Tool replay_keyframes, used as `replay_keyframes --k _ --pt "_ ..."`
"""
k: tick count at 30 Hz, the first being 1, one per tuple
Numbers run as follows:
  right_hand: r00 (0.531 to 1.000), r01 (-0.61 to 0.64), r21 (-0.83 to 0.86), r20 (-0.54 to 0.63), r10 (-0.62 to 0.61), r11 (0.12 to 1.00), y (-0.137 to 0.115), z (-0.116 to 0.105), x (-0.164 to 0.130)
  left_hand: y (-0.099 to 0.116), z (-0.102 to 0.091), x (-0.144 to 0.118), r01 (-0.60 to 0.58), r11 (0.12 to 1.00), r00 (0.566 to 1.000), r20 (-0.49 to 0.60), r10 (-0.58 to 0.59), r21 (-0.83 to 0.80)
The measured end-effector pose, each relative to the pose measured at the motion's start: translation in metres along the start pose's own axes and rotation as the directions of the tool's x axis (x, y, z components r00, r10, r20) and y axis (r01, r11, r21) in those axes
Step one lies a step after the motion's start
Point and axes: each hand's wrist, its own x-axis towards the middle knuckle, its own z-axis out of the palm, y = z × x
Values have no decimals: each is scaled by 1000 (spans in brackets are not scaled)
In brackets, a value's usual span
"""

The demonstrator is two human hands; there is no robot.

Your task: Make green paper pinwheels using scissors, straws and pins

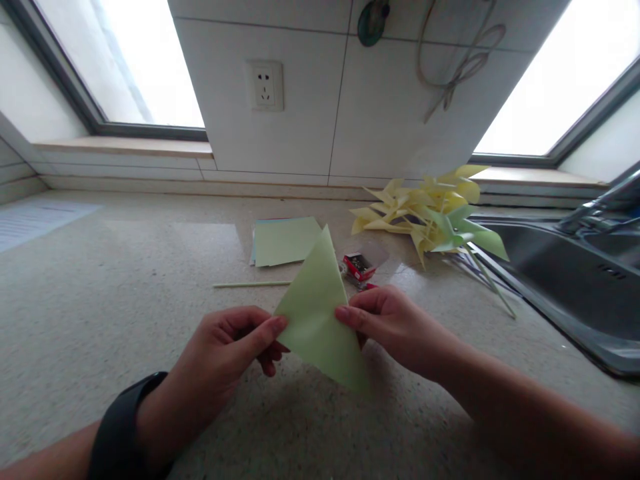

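Note:
A light green paper sheet folded into a triangle (320, 310) is held up above the speckled countertop (100, 300). My left hand (227, 353) pinches its left corner between thumb and fingers; a black band is on that wrist. My right hand (395, 323) pinches the paper's right edge. Both hands are in the middle foreground, close together.
Behind the hands lie a stack of green paper squares (283, 240), a thin stick (250, 285), a small red box (359, 265) and a pile of yellow and green paper pinwheels (430, 213). A steel sink (575, 280) is at the right. A wall socket (265, 85) is above.

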Motion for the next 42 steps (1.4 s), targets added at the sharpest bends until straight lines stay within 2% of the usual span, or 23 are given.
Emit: replay_keyframes --k 3,8,12,16,20,24,25,27,29,30,33,35,37,38,42 --pt "999 -2 -38 -39 1 999 1 1 0 -3 -2 0 -8 1000 1000 -9 8 0" --pt "995 -84 -171 41 92 982 2 -1 -1 -8 -3 3 -21 996 996 -92 13 -83" --pt "993 -116 -198 10 120 973 2 -1 0 -9 -4 3 -34 990 994 -105 20 -133" --pt "987 -138 -252 45 154 958 5 -2 0 -8 -5 3 -38 988 990 -138 17 -148" --pt "981 -147 -218 93 170 965 4 -5 0 -6 -4 4 -34 991 991 -133 17 -126" --pt "977 -120 -286 133 164 951 -4 -13 1 -4 -5 7 -14 997 996 -88 7 -79" --pt "985 -99 -305 104 136 947 -5 -16 1 -4 -5 8 -6 998 998 -63 2 -59" --pt "999 -43 -360 -36 32 932 -10 -23 -2 -3 -7 9 14 1000 1000 -12 -15 -12" --pt "978 42 -453 -163 -129 891 -17 -27 -8 0 -8 10 52 997 997 47 -55 52" --pt "958 100 -515 -181 -222 851 -21 -28 -13 1 -9 9 80 993 993 83 -87 88" --pt "885 290 -706 -59 -461 646 -31 -19 -34 7 -8 2 198 960 945 222 -240 197" --pt "851 383 -761 71 -520 523 -28 -6 -50 10 -6 -3 254 930 897 294 -329 267" --pt "845 426 -743 123 -521 516 -17 12 -66 12 -3 -7 243 906 877 320 -357 345" --pt "849 422 -730 112 -516 537 -8 21 -73 13 -2 -9 236 897 871 327 -366 374" --pt "826 364 -720 -43 -561 591 20 55 -91 16 2 -10 153 857 868 348 -354 492"
